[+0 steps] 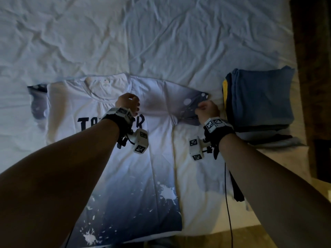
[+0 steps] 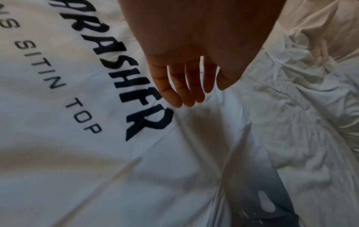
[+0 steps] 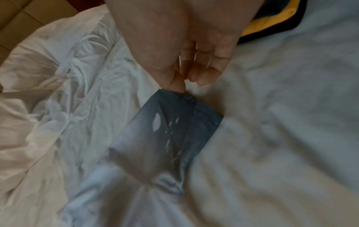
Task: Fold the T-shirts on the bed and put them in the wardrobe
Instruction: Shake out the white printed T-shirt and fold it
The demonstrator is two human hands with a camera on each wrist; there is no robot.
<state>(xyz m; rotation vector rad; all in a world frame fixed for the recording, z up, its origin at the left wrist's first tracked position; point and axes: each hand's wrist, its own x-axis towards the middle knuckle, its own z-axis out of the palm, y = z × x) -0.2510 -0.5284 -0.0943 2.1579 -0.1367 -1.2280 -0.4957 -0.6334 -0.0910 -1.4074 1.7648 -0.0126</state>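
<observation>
A white T-shirt (image 1: 114,158) with dark lettering and a blue-grey fade at hem and sleeves lies face up, spread flat on the bed (image 1: 161,42), its collar pointing away from the person. The left hand (image 1: 127,102) is over the chest of the shirt just beyond the lettering, fingers (image 2: 174,92) straight and loosely together, tips at or just above the cloth; whether they press it cannot be told. It holds nothing. The right hand (image 1: 207,110) pinches the hem of the shirt's right sleeve (image 3: 174,130) between thumb and fingers, the sleeve drawn out sideways across the sheet. To the right of that hand, near the bed's edge, sits a stack of folded shirts (image 1: 259,102), blue on top with a yellow edge showing at its left side and darker layers beneath. The sheet is white and heavily creased. Both wrists wear black straps with white marker blocks.
</observation>
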